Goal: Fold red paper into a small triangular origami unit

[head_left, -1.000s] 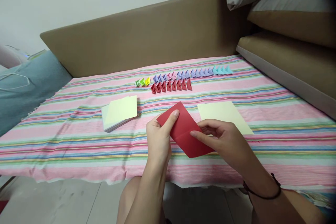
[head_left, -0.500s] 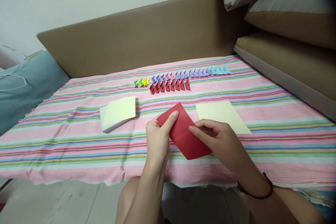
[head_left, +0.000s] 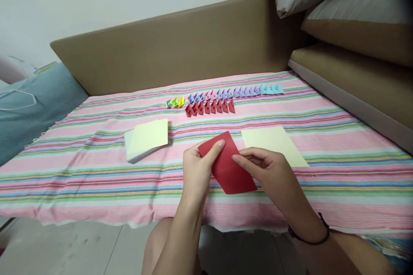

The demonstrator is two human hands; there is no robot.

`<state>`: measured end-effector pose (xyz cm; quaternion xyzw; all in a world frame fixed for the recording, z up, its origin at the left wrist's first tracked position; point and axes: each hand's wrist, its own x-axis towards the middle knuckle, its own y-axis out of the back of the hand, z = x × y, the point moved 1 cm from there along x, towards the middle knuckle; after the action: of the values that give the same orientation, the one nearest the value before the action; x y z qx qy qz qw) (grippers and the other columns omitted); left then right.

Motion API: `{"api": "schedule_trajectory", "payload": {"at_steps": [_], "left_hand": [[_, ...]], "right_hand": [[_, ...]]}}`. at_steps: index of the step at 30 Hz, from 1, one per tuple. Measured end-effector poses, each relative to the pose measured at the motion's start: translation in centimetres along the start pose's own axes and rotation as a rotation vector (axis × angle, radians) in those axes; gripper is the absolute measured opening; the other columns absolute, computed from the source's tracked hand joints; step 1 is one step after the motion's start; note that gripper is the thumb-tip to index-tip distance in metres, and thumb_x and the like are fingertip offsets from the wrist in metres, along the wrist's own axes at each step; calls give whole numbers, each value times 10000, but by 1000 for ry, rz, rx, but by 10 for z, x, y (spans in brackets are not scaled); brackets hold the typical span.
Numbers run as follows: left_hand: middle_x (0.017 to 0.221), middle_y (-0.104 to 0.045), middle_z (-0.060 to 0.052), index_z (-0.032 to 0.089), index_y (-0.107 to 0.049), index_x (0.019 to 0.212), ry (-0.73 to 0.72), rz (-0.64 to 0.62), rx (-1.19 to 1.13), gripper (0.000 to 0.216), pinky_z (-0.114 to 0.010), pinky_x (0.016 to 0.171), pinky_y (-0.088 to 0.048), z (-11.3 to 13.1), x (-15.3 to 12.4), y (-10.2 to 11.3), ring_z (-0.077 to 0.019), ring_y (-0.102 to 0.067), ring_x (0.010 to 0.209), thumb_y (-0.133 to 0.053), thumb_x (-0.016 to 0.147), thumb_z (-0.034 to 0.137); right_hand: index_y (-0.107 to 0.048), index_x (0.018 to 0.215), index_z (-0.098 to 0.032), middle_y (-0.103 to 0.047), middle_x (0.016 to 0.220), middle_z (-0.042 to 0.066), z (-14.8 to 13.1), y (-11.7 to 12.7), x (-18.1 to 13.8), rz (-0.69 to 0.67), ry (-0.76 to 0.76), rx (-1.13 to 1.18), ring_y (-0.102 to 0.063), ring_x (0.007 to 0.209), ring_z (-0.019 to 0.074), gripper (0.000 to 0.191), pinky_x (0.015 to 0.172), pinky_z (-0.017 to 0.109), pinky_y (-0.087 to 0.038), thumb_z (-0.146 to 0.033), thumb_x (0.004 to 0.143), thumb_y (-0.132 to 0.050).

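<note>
A sheet of red paper (head_left: 234,176), with a faint crease across it, is held up above the front part of the striped cloth. My left hand (head_left: 198,167) grips its upper left part, thumb on top and fingers behind. On the right edge, my right hand (head_left: 266,165) pinches the paper between thumb and fingers. Behind my right hand lies a pale yellow sheet (head_left: 274,139), flat on the cloth. To the left of my hands rests a stack of paper (head_left: 148,137) with a pale yellow sheet on top.
Farther back stand folded red paper boats (head_left: 213,107) in a row. Behind them runs a row of purple, pink and blue boats (head_left: 245,91), with green and yellow ones (head_left: 175,102) at its left. Cushions (head_left: 355,68) are piled at the right, and a brown backrest (head_left: 180,47) borders the rear.
The red paper has turned slightly and its left side has shifted a little right with my left hand. My right hand keeps its pinch. The camera view has tilted slightly.
</note>
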<state>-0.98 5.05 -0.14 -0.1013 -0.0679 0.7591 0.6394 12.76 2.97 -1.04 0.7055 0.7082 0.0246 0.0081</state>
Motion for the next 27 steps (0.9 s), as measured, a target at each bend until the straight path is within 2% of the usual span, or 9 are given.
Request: {"api": "schedule_trajectory", "payload": {"at_steps": [5,9,14,17,19,21,23,25,27], "left_hand": [[566,-596,6,113,-605,612,-8,-93,36,283,-182,473,-386,-4,2,2,-81,-500,503,-747,675,349],[550,-589,7,111,-597,600,10,-109,13,290,-178,470,-380,-6,2,2,-74,-492,490,-744,682,347],[643,-674,-21,118,-683,710,30,-142,-12,236,-202,530,-437,-12,6,4,-105,-570,549,-744,681,344],[748,-719,-62,121,-718,842,31,-117,50,284,-233,606,-477,-13,12,11,-143,-632,647,-743,677,350],[855,-729,-87,132,-709,927,-8,-53,117,327,-254,689,-492,-11,17,19,-169,-661,767,-740,677,339],[976,-715,-99,148,-696,959,-134,22,236,315,-276,776,-489,-8,20,29,-187,-656,893,-726,686,302],[945,-714,-87,160,-702,925,-236,49,454,248,-288,765,-487,-8,19,37,-190,-651,867,-697,705,274],[815,-713,-60,169,-712,828,-258,-13,674,144,-279,686,-474,-12,16,44,-175,-637,743,-667,719,252],[729,-701,-38,176,-709,745,-218,-152,801,88,-263,622,-444,-21,10,49,-158,-610,660,-638,734,227]], "right_hand": [[-733,814,-212,-727,748,16,4,0,-1,80,-36,-16,-672,715,177,177,591,244,-520,-369,747,-688],[-743,813,-203,-737,766,34,4,2,-1,90,-27,-39,-677,712,193,183,601,269,-527,-363,744,-687],[-740,817,-187,-742,800,58,11,6,4,27,-80,10,-684,747,219,212,610,290,-532,-373,730,-690],[-735,805,-169,-741,806,72,19,6,7,-17,-156,70,-681,764,224,236,618,290,-529,-383,714,-696],[-729,783,-156,-740,807,79,26,6,8,-45,-232,102,-678,734,216,252,598,286,-520,-393,699,-702],[-727,765,-144,-738,787,82,37,7,8,-74,-304,108,-667,666,201,272,548,278,-500,-405,691,-702],[-728,750,-134,-736,754,87,49,8,8,-96,-344,72,-652,612,194,287,501,274,-470,-412,690,-695],[-734,736,-132,-742,790,97,60,10,8,-97,-314,-3,-661,650,208,277,523,282,-472,-401,681,-697],[-736,723,-136,-745,810,103,67,11,9,-75,-263,-109,-674,706,230,260,559,294,-480,-388,683,-686]]}}
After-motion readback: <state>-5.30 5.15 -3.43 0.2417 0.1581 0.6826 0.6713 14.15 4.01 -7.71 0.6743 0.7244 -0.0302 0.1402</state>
